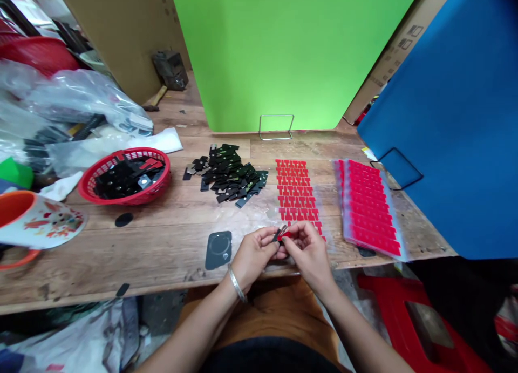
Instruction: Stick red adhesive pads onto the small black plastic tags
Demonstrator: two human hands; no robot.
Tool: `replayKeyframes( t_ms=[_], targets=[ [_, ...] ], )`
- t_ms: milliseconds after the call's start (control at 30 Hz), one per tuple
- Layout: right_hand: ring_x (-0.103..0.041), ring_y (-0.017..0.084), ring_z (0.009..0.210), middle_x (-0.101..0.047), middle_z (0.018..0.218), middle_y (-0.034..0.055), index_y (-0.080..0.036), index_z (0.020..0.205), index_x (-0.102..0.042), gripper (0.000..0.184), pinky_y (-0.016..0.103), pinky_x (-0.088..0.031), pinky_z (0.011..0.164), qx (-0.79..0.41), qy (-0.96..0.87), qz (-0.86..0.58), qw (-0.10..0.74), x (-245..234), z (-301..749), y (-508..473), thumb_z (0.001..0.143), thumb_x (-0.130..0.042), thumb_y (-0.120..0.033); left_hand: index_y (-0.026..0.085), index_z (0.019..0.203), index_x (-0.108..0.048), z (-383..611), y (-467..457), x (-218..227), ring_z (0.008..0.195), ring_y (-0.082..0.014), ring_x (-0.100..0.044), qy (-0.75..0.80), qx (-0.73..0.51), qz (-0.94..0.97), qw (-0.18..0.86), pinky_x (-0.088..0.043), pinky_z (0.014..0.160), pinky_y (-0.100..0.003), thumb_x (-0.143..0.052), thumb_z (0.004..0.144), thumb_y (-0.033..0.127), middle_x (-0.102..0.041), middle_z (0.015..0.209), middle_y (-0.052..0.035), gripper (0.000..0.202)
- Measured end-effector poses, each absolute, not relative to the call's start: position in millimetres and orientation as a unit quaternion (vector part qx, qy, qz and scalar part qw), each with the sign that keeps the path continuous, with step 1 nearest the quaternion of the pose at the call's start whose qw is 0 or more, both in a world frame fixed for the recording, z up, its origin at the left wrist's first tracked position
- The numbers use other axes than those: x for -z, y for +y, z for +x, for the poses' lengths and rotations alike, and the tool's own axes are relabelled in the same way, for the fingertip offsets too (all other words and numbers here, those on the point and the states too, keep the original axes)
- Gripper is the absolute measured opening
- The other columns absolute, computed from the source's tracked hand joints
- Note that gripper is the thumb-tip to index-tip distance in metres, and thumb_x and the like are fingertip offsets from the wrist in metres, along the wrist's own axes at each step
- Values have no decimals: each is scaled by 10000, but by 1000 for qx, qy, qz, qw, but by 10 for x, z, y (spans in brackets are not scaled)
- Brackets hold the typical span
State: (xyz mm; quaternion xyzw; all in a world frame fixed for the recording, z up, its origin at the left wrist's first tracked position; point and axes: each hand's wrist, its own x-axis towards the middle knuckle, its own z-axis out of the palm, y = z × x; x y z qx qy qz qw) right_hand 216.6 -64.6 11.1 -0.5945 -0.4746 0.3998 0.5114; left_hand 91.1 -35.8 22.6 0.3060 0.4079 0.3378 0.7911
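Close to the table's front edge, my left hand [256, 252] pinches a small black flat piece [277, 235]. My right hand [308, 250] meets it there, thumb and finger closed on a small red sticker [284, 235] against the black piece. Their fingertips hide part of both. Just beyond my right hand lies a sheet of red T-shaped stickers [295, 192] on clear backing. A loose pile of black flat pieces [234, 173] lies ahead and to the left. Further left, a red plastic basket [157, 192] holds more black pieces, some with red on them.
A stack of red sticker sheets [370, 205] lies at the right. An orange-and-white mug [52, 222] and plastic bags [81, 100] crowd the left. Green [291, 54] and blue [453, 124] boards stand behind. A dark square patch [218, 250] is beside my left hand.
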Motion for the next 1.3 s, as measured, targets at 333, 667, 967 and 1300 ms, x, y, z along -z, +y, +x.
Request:
replayKeyframes(
  t_ms=[333,667,967,1300],
  targets=[
    [-533,108,622,-562,758,0,-191,822,-505,107,207,-446,520,-384,-493,-600,500,-108,2164,-642,740,-570,-211,127,930,-590,896,-358,-192,686,-125,-642,395,-327,327,794,-507,694,-240,-660,666,159,-680,838,-53,275],
    [-549,113,627,-573,773,6,-196,827,-508,97,210,-459,517,-374,-495,-608,495,-93,2166,-656,745,-559,-206,122,925,-593,916,-367,-218,676,-125,-643,398,-326,325,794,-507,710,-245,-658,667,161,-682,845,-55,270],
    [-547,105,587,-580,761,4,-201,847,-511,87,210,-468,509,-336,-518,-618,487,-160,2136,-687,764,-536,-199,122,949,-609,917,-373,-260,757,-161,-648,391,-334,339,788,-508,731,-267,-648,656,139,-682,892,-67,296],
    [-582,121,604,-581,751,6,-204,850,-515,73,221,-486,515,-341,-523,-606,493,-182,2095,-706,788,-536,-237,92,969,-583,896,-364,-167,642,-132,-637,420,-355,326,769,-514,671,-250,-673,675,241,-689,767,-56,341]
  ],
)
